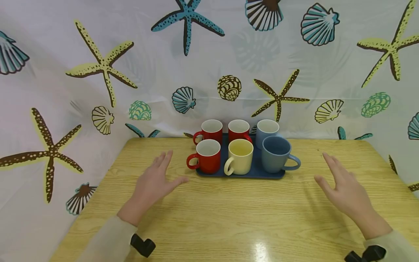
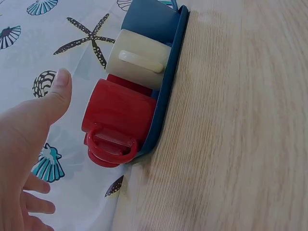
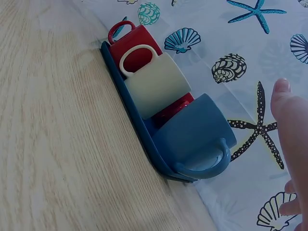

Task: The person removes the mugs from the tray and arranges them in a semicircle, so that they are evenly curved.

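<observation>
A dark blue tray (image 1: pixel 240 175) bears several mugs in two rows. In its front row stand a red mug (image 1: pixel 210 158), a cream mug (image 1: pixel 243 160) with its handle toward the front left, and a larger blue mug (image 1: pixel 274 156) with its handle to the right. Behind them are two red mugs, left (image 1: pixel 212 132) and middle (image 1: pixel 236 133), and a light blue mug (image 1: pixel 262 136). Left of the tray hovers my left hand (image 1: pixel 153 183), thumb and fingers spread, holding nothing. My right hand (image 1: pixel 347 194) is held likewise to the right, apart from the blue mug.
The tray sits near the back edge of a light wooden table (image 1: pixel 209 218). Behind the table hangs a white cloth (image 1: pixel 203 69) printed with starfish and shells. A black wrist camera (image 1: pixel 142 245) shows on the left sleeve, another (image 1: pixel 366 254) on the right.
</observation>
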`<state>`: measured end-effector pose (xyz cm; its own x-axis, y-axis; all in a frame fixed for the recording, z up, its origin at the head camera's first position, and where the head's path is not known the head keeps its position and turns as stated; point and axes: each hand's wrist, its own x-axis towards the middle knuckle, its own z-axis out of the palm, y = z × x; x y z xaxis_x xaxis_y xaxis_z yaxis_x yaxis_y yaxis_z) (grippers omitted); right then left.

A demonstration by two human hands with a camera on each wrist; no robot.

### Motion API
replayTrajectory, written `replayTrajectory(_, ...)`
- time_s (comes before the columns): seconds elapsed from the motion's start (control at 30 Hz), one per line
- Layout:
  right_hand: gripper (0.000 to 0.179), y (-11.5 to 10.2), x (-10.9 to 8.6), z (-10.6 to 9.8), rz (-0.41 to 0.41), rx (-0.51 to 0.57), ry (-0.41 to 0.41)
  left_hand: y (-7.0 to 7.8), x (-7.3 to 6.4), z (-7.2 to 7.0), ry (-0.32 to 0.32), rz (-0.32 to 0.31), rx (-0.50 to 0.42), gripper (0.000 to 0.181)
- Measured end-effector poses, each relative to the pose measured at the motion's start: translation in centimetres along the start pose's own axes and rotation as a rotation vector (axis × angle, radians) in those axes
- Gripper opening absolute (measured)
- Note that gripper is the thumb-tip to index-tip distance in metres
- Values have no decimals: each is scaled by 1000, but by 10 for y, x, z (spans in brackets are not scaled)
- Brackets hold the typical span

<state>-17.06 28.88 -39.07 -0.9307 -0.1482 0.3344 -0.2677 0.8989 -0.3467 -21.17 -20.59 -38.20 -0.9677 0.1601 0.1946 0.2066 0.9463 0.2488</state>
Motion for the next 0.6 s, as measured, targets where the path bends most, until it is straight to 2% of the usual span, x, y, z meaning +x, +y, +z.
replayTrajectory(0.23,65,-4,5,4,31,31,17,2,11,4,11,-50,-61,109)
replayTrajectory(0.47,60,-8,13,7,40,115,12,0,24,11,-7,-59,-123,110)
replayTrajectory(0.6,60,-9,18,9,65,161,-3,-2,30,17,10,-45,-141,106)
